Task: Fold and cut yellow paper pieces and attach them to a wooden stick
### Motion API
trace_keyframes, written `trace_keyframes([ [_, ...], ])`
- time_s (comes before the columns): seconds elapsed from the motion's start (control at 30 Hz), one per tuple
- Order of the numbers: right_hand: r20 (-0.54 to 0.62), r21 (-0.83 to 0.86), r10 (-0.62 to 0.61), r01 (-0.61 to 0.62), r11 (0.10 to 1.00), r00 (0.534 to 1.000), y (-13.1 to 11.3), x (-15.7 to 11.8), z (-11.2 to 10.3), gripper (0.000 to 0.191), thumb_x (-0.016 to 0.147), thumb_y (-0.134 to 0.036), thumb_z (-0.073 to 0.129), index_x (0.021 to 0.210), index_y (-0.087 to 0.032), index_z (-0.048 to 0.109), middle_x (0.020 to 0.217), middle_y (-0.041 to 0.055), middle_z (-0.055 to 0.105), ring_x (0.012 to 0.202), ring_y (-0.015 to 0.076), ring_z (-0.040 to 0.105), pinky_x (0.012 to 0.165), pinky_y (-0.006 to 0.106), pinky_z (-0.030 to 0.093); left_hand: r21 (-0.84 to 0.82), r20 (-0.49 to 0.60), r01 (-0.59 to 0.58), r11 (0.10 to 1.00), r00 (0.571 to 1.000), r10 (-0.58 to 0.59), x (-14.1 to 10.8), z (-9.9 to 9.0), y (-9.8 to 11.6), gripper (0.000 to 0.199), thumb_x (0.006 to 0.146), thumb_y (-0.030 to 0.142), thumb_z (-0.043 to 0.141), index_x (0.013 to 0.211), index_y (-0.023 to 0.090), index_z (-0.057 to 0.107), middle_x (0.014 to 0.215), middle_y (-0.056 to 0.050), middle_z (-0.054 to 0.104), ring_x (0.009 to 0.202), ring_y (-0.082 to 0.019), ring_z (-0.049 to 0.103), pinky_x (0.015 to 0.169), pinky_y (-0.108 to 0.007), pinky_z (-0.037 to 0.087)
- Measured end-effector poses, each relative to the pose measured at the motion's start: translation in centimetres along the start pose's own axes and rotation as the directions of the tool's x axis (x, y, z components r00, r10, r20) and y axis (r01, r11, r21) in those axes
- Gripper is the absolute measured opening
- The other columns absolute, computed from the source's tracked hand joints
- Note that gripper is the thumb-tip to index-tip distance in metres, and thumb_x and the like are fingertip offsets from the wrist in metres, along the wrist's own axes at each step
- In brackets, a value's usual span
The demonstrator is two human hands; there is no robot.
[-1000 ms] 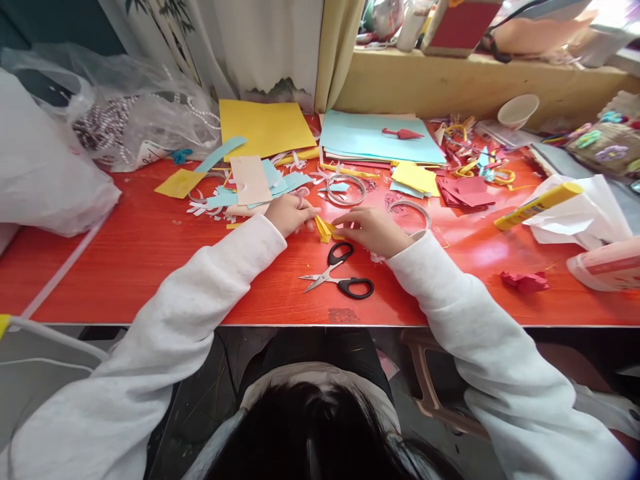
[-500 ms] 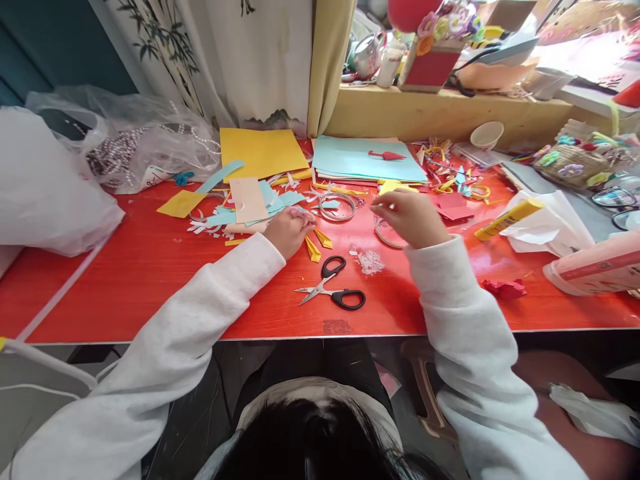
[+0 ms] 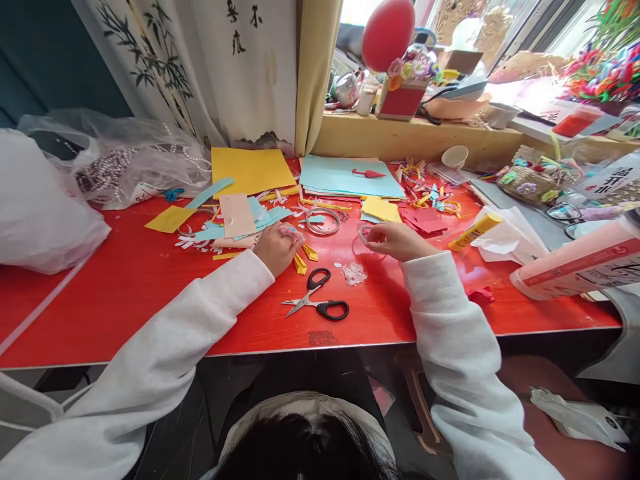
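My left hand (image 3: 277, 249) is closed around a small crumpled pink-and-clear piece (image 3: 293, 231), perhaps a plastic wrapper. Beside its fingertips, two folded yellow paper pieces (image 3: 305, 259) lie on the table. My right hand (image 3: 404, 241) has its thumb and fingers pinched together, low over a thin ring (image 3: 362, 230) that it partly covers; whatever sits between the fingertips is too small to tell. Between the hands lies another silvery ring (image 3: 323, 221). Closer to me are a heap of clear white bits (image 3: 354, 273) and black-handled scissors (image 3: 334, 310), blades apart.
Yellow sheets (image 3: 255, 170) and a stack of light blue paper (image 3: 345, 177) lie at the back. Paper strips and scraps spread behind my left hand. To the right are a glue stick (image 3: 475, 231), white tissue (image 3: 510, 237) and a pink bottle (image 3: 575, 260). Plastic bags (image 3: 47, 200) stand left.
My right hand has come down from above the table to the thin ring. My left hand keeps its hold on the pink-and-clear piece. The view has tilted up and turned slightly right.
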State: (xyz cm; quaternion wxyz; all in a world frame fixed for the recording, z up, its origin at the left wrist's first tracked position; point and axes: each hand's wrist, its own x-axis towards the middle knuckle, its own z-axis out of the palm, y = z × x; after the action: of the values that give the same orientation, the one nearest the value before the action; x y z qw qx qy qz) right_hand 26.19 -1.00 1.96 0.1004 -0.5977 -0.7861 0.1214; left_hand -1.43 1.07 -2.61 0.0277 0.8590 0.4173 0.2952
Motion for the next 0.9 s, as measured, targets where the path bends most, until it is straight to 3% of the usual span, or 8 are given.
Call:
trace_keyframes([
  [0.1,-0.309,0.054,-0.109,0.132,0.990,0.945,-1.0,-0.3,-0.3,0.012,0.078,-0.027,0.053,0.069,-0.018,0.054,0.076,0.0062,0.063,0.072,0.0165,0.056,0.070,0.030,0.042,-0.040,-0.056,-0.020,0.999,0.998,0.018,0.0,-0.5,0.6,0.024,0.087,0.031,0.045,0.087,0.014,0.062,0.099,-0.011,0.065,0.098,-0.023,0.056,0.092,-0.042,0.043],
  [0.17,-0.409,0.155,-0.180,0.263,0.952,0.894,-2.3,-0.8,-0.1,0.011,0.081,-0.028,0.053,0.074,-0.019,0.052,0.078,0.0063,0.064,0.073,0.0165,0.058,0.074,0.032,0.043,-0.130,-0.110,-0.049,0.990,0.993,0.035,0.0,-1.1,1.3,0.029,0.087,0.032,0.048,0.106,0.013,0.057,0.105,-0.011,0.062,0.096,-0.019,0.057,0.089,-0.036,0.047],
  [0.27,-0.382,0.364,-0.331,0.470,0.804,0.863,-5.0,-1.3,1.1,0.011,0.085,-0.030,0.050,0.082,-0.020,0.050,0.078,0.0049,0.065,0.073,0.0154,0.061,0.073,0.032,0.046,-0.361,-0.214,-0.111,0.926,0.976,0.034,-0.1,-2.0,2.5,0.045,0.081,0.038,0.057,0.120,0.017,0.049,0.098,-0.006,0.060,0.080,-0.011,0.060,0.072,-0.024,0.052],
  [0.37,-0.392,0.372,-0.446,0.582,0.723,0.805,-7.0,-1.6,2.6,0.008,0.086,-0.026,0.050,0.083,-0.019,0.049,0.077,0.0045,0.062,0.073,0.0153,0.059,0.071,0.032,0.047,-0.472,-0.232,-0.162,0.867,0.971,0.055,-0.5,-2.5,3.4,0.040,0.080,0.034,0.060,0.115,0.016,0.053,0.086,-0.002,0.063,0.076,-0.009,0.062,0.068,-0.019,0.052],
  [0.5,-0.439,0.329,-0.496,0.648,0.687,0.749,-7.6,-1.4,3.9,0.003,0.087,-0.017,0.047,0.085,-0.019,0.047,0.076,0.0027,0.059,0.069,0.0121,0.055,0.064,0.027,0.047,-0.436,-0.289,-0.184,0.881,0.956,0.056,-0.8,-2.6,4.1,0.026,0.080,0.025,0.060,0.104,0.014,0.058,0.081,-0.001,0.066,0.072,-0.008,0.064,0.069,-0.017,0.052],
  [0.67,-0.522,0.248,-0.492,0.676,0.694,0.697,-7.6,-1.3,4.7,0.013,0.084,-0.013,0.051,0.093,-0.020,0.045,0.076,-0.0003,0.055,0.067,0.0092,0.051,0.062,0.023,0.046,-0.344,-0.380,-0.179,0.922,0.924,0.038,-1.0,-3.0,4.6,0.012,0.079,0.020,0.061,0.090,0.015,0.064,0.076,0.001,0.070,0.071,-0.008,0.067,0.064,-0.015,0.051],
  [0.8,-0.521,0.288,-0.457,0.652,0.701,0.721,-8.4,-1.7,5.2,0.032,0.085,-0.012,0.050,0.115,-0.020,0.039,0.072,-0.0026,0.051,0.063,0.0082,0.053,0.061,0.022,0.047,-0.261,-0.416,-0.292,0.920,0.894,0.166,-1.0,-3.2,4.7,0.009,0.082,0.018,0.056,0.080,0.015,0.064,0.074,0.000,0.070,0.067,-0.009,0.067,0.061,-0.015,0.051],
  [0.9,-0.504,0.290,-0.447,0.632,0.718,0.739,-8.8,-2.0,5.1,0.051,0.087,-0.011,0.047,0.133,-0.022,0.028,0.068,-0.0042,0.050,0.060,0.0085,0.051,0.063,0.023,0.048,-0.234,-0.410,-0.267,0.935,0.899,0.154,-1.0,-3.3,4.6,0.009,0.082,0.015,0.055,0.080,0.013,0.064,0.075,-0.001,0.071,0.067,-0.009,0.067,0.061,-0.015,0.051],
])
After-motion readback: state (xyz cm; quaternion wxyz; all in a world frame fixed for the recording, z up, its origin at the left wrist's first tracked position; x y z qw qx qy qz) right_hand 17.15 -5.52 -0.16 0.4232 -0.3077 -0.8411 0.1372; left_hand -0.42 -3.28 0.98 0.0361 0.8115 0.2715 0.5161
